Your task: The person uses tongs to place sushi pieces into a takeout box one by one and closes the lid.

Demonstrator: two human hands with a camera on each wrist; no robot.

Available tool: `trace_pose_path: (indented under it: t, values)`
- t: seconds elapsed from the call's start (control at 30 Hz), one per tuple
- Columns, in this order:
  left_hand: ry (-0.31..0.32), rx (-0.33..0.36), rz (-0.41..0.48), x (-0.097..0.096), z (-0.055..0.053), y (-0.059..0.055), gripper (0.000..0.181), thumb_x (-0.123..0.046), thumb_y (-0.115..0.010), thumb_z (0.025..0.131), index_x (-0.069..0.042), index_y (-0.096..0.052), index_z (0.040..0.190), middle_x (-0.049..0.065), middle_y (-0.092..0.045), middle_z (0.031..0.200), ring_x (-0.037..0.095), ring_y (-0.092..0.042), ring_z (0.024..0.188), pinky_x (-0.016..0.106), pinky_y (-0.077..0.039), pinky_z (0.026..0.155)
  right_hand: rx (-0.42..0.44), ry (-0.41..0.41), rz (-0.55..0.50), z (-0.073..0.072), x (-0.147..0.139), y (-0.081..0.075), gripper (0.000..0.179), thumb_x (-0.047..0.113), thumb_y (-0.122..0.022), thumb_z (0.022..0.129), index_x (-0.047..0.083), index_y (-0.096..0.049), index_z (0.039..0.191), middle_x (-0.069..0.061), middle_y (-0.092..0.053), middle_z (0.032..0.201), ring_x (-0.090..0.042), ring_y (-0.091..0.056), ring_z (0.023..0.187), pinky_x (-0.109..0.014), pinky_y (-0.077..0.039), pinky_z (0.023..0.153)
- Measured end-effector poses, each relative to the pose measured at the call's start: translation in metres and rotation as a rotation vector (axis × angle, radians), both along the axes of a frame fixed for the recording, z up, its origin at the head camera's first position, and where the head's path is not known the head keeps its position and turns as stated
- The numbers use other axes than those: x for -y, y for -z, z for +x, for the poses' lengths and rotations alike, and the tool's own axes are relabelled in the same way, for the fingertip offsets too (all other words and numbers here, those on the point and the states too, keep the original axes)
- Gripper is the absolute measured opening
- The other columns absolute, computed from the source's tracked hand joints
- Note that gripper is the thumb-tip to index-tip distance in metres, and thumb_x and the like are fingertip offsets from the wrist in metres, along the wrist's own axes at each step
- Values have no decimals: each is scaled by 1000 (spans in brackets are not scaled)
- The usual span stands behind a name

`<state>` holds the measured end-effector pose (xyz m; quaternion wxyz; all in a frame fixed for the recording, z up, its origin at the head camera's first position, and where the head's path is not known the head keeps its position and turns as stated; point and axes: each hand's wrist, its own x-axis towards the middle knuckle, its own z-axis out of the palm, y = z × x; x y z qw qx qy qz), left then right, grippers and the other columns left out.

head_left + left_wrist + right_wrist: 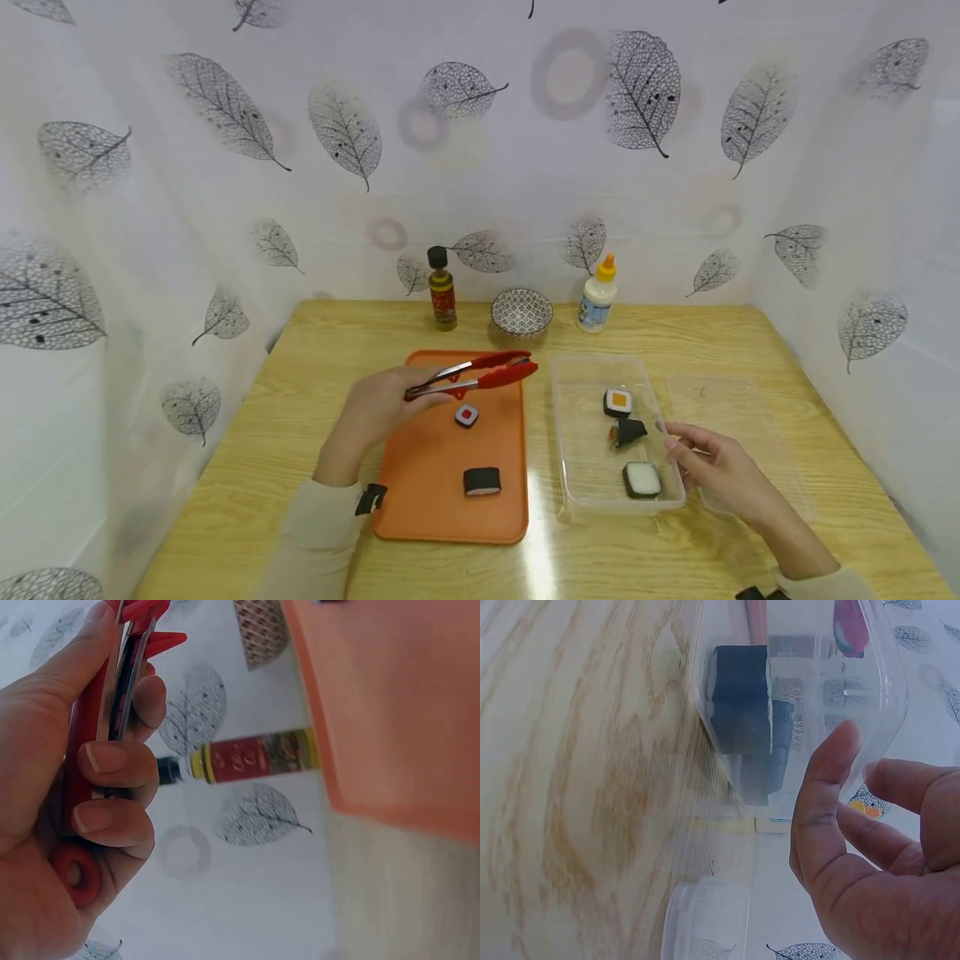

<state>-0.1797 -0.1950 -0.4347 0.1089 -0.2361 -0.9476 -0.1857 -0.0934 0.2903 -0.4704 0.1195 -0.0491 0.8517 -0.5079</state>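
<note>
My left hand grips red-and-silver tongs near their handle end, the fingers curled round them in the left wrist view. The tongs' red tips reach over the upper right edge of an orange tray. On that tray lie a small sushi roll with a red centre and a black-wrapped sushi piece. My right hand pinches the right rim of a clear plastic box. Inside it are a roll with an orange centre, a dark cone-shaped roll and a white-topped piece.
A clear lid lies on the wooden table right of the box, partly under my right hand. Along the back stand a dark-capped bottle, a patterned bowl and a white bottle with an orange tip. A leaf-print curtain surrounds the table.
</note>
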Motion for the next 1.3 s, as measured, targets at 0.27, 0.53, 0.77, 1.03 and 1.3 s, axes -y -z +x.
trace_pose_path:
  t: [0.27,0.53,0.77,1.03,1.3]
  values:
    - [56,7,-60,-32,-2,-15,55,-59,-76,87,-32,-73,135,-8,-80,105,9,-60,70,26,-44,58,33,19,-10,1,2,-2,57,29,-51,113,-9,-41,155,-14,-63,107,-16,-71,81,-32,-60,70]
    - [144,-58,-171,-67,-9,-15,54,-60,-68,93,-34,-69,139,-11,-64,71,5,-36,51,19,-23,49,13,7,-17,0,-1,-3,57,28,-51,113,-10,-42,154,-17,-62,106,-17,-71,81,-32,-60,70]
    - [149,17,-232,-90,-14,-16,44,-64,-62,94,-31,-75,120,-12,-57,70,4,-44,55,21,-30,50,5,-1,-25,-1,-2,0,55,24,-50,113,-11,-41,154,-12,-62,105,-14,-70,81,-31,-60,70]
    - [150,40,-278,-105,-18,-19,43,-64,-63,95,-32,-74,122,-12,-72,88,6,-51,57,26,-38,51,-5,-1,-18,-1,-1,-1,54,24,-51,113,-11,-42,153,-12,-63,104,-14,-71,81,-31,-60,69]
    - [178,-19,-382,-118,-24,-20,46,-67,-60,95,-34,-73,124,-13,-68,83,7,-55,62,27,-42,53,5,5,-21,-1,0,-1,55,25,-51,113,-11,-42,154,-12,-63,104,-14,-71,82,-31,-60,70]
